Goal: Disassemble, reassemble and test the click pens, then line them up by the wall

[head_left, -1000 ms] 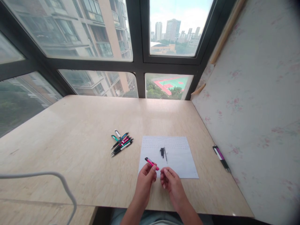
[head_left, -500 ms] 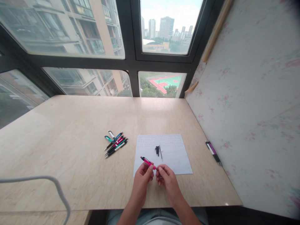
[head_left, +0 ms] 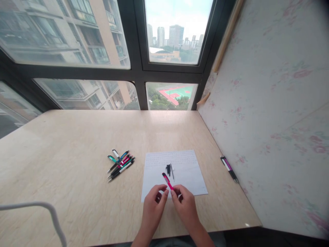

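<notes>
My right hand pinches the lower end of a pink pen barrel between thumb and fingers. The barrel has a black clip end and points up and to the left above the paper. Close beside it, my left hand is curled with its thumb and forefinger apart, and I see nothing between them. Just beyond the barrel, small black pen parts and a thin dark refill lie on a sheet of white paper with lines of writing.
A loose pile of several pens in different colours lies left of the paper. Pens with purple and white barrels rest by the papered wall on the right. A grey cable arches over the marbled tabletop at front left.
The pink barrel has passed from my left hand to my right and now stands steeper. My left fingers have come off it. The whole view has shifted slightly.
</notes>
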{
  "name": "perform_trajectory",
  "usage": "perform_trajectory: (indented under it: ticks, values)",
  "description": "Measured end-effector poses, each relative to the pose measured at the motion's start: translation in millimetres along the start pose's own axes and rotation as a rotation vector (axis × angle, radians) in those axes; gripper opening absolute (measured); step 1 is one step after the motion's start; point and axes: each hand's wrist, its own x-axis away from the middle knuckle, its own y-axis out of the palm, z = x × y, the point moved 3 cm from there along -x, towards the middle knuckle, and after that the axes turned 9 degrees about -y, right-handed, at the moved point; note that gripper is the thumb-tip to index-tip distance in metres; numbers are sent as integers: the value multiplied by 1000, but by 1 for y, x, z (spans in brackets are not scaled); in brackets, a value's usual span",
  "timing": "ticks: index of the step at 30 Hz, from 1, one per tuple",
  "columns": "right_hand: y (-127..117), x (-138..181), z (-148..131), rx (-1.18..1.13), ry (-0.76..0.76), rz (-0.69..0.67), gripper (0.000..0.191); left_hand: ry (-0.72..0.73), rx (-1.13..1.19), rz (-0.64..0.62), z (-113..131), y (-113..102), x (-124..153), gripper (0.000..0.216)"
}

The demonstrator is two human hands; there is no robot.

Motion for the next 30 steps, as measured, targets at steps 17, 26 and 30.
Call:
perform_trajectory:
  ticks: [17, 26, 30]
  values:
    - [-14, -31, 27, 642, -11, -6, 17, 91, -33, 28, -1, -3, 8, 20]
    - [-16, -35, 27, 746, -38, -98, 14, 151, -86, 2, -12, -1, 6, 16]
    - [-13, -36, 26, 775, -53, -120, 12, 153, -79, -10, -12, -1, 6, 18]
